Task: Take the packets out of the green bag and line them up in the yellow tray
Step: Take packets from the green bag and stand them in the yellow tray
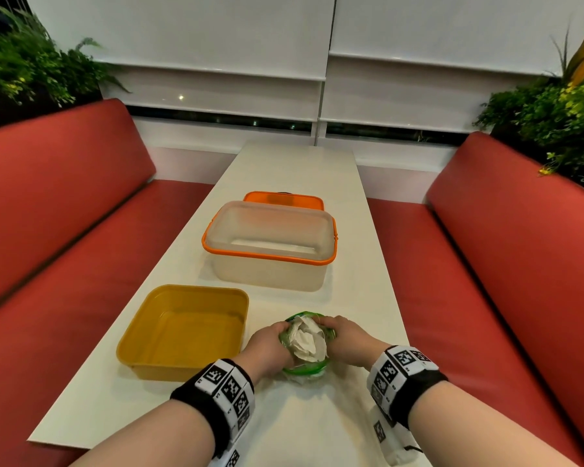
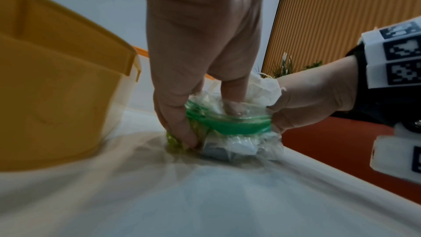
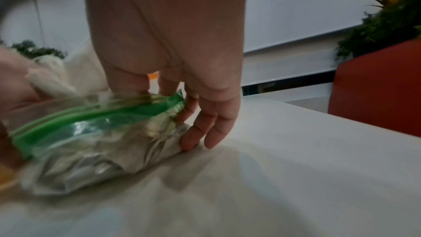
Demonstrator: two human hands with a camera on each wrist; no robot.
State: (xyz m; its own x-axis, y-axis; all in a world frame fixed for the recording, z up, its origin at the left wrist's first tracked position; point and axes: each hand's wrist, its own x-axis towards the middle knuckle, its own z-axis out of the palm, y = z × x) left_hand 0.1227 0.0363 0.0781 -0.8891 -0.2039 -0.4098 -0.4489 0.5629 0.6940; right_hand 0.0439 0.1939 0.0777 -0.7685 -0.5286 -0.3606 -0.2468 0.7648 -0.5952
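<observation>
A clear zip bag with a green rim (image 1: 304, 369) stands on the white table just right of the yellow tray (image 1: 189, 332), which has nothing in it. My left hand (image 1: 267, 348) pinches the bag's left rim, thumb inside the mouth and fingers down the outside (image 2: 177, 114). On the opposite rim my right hand (image 1: 348, 338) pinches too, its fingertips (image 3: 189, 143) touching the table. Between the two hands the mouth is spread open. Crumpled white packets (image 1: 305, 338) fill the bag and stick up out of it (image 2: 262, 87). The green band (image 3: 91, 114) shows in the right wrist view.
A clear box with an orange rim (image 1: 270, 261) stands beyond the tray, with an orange lid (image 1: 284, 198) behind it. Red benches (image 1: 486, 264) run along both long sides of the narrow table (image 1: 317, 416). Plants sit behind the backrests.
</observation>
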